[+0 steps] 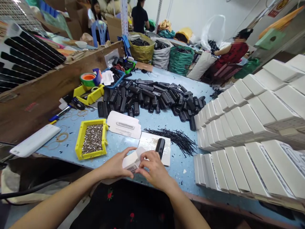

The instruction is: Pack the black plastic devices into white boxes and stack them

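A small white cardboard box (130,160) is held between my two hands above the table's front edge. My left hand (116,163) wraps round its left side, thumb below and fingers above. At the box's right end, my right hand (152,165) has its fingers curled and pressed on the carton near a flap. What lies inside the box is hidden. Just behind my right hand, a black oblong plastic casing (160,147) rests on a white board (147,141). A flat printed white carton (124,124) lies beyond my left hand.
Left stands a yellow bin (78,143) of small metal screws. Thin black strips (177,140) lie right of the board. Many black casings (147,95) are heaped behind. Stacked white boxes (228,162) wall the right side. Other people (139,17) work at the back.
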A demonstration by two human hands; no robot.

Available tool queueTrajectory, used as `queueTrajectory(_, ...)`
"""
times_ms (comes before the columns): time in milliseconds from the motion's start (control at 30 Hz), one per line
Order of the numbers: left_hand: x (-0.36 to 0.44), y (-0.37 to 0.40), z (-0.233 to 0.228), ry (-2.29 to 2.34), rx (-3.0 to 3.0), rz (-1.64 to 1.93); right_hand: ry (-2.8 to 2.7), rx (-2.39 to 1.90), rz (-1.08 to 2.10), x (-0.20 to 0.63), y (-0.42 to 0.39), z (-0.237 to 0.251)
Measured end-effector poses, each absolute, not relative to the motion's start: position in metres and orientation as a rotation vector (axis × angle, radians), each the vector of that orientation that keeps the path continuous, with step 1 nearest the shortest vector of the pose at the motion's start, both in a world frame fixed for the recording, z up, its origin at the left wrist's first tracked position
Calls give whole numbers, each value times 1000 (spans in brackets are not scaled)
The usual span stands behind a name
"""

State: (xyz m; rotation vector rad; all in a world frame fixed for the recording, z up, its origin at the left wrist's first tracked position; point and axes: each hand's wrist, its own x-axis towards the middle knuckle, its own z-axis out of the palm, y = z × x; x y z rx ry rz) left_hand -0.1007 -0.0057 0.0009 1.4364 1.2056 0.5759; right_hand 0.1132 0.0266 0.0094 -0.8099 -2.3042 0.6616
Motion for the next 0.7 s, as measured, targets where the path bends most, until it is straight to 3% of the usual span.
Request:
queueTrajectory(233, -93, -3, 22, 1130, 1878, 559, -1472, -990, 1416, 107, 28, -10)
queueTrajectory(433, -56, 2, 7, 1428, 1498, 751, -1689, -856, 1384, 97, 25, -8)
queueTrajectory(600, -61, -1, 0, 1333, 1477, 796, -1245, -1020, 1718, 115, 32, -13)
queueTrajectory(700, -68, -1, 3, 1283, 1611, 855, -1035, -1085, 1722, 116, 37, -19)
